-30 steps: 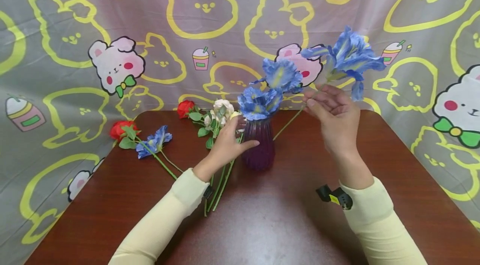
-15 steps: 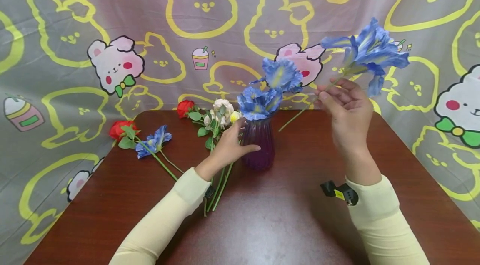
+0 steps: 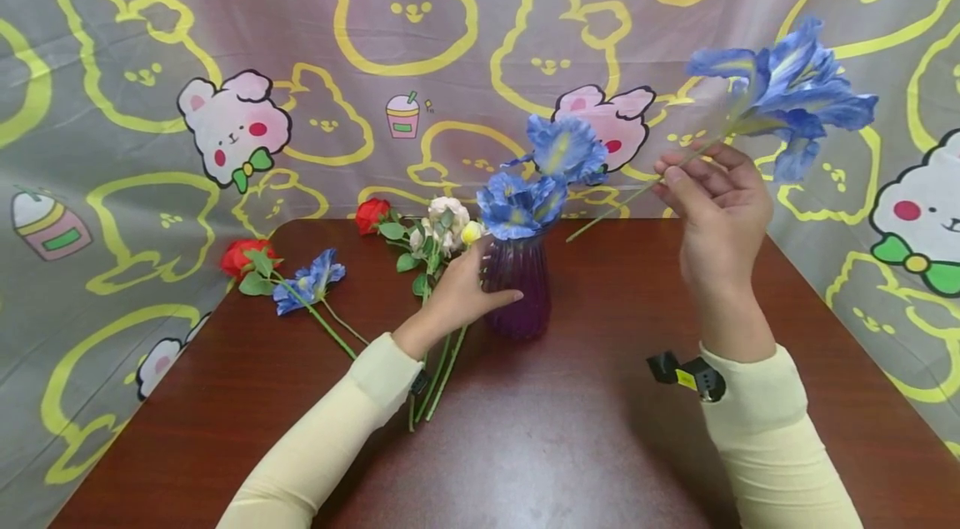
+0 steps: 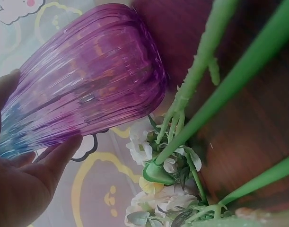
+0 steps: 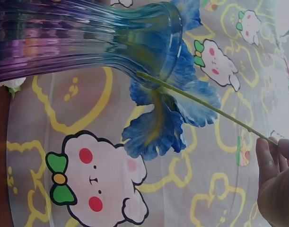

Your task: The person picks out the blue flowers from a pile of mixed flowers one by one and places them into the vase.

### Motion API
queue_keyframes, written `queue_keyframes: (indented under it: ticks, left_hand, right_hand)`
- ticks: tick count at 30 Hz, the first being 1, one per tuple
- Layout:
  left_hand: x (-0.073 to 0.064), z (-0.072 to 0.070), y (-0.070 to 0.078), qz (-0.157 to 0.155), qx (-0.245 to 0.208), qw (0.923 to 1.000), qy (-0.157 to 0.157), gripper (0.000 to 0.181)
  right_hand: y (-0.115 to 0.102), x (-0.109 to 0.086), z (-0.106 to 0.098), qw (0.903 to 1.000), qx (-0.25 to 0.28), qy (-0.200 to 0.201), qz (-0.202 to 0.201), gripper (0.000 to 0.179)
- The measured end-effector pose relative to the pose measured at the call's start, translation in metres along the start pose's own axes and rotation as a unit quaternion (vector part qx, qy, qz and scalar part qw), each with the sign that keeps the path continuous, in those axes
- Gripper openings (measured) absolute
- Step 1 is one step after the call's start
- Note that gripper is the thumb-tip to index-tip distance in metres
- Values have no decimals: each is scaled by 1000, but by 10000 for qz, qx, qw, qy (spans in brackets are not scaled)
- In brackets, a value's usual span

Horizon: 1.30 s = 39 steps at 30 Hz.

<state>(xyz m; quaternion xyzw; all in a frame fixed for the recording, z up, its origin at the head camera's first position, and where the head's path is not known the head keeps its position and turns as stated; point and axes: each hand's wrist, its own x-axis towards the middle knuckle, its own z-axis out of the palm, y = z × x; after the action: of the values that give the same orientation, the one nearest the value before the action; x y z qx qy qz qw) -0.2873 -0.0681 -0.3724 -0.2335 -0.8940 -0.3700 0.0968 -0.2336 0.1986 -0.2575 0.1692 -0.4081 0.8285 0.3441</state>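
Observation:
In the head view my right hand pinches the thin green stem of a blue iris in the air, right of the vase. Its bloom tilts up to the right, and the stem's lower end points down toward the vase. From the right wrist, that stem end overlaps the rim of the glass vase. Two blue irises stand in the purple ribbed vase. My left hand grips the vase's upper part, thumb in front; the left wrist view shows fingers and thumb around its narrow bluish neck.
Left of the vase lie white roses and a red rose, their stems running toward the front under my left arm. Farther left are another red rose and a blue iris. A patterned curtain hangs behind the brown table.
My right hand has moved right and slightly up with the iris, drawing its stem end away from the vase's side. The left hand stays at the vase.

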Motion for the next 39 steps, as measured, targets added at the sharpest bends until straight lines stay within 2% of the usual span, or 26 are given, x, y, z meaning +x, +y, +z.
queue_keyframes:
  ticks: [8, 18, 27, 32, 39]
  left_hand:
    - [1, -1, 1, -109, 53, 9999, -73, 98]
    - [1, -2, 3, -118, 15, 9998, -129, 97]
    - [0, -2, 3, -171, 26, 9997, -159, 97]
    - [0, -1, 2, -109, 24, 9999, -117, 97]
    - [2, 0, 1, -67, 51, 9999, -97, 97]
  right_hand:
    - [-2, 4, 2, 9986, -109, 245, -448, 36]
    - [0, 6, 8, 9946, 275, 706, -716, 33]
    - [5, 2, 11, 9949, 262, 685, -689, 36]
    - [5, 3, 13, 9944, 409, 681, -691, 36]
    - [9, 3, 16, 9955, 344, 683, -558, 34]
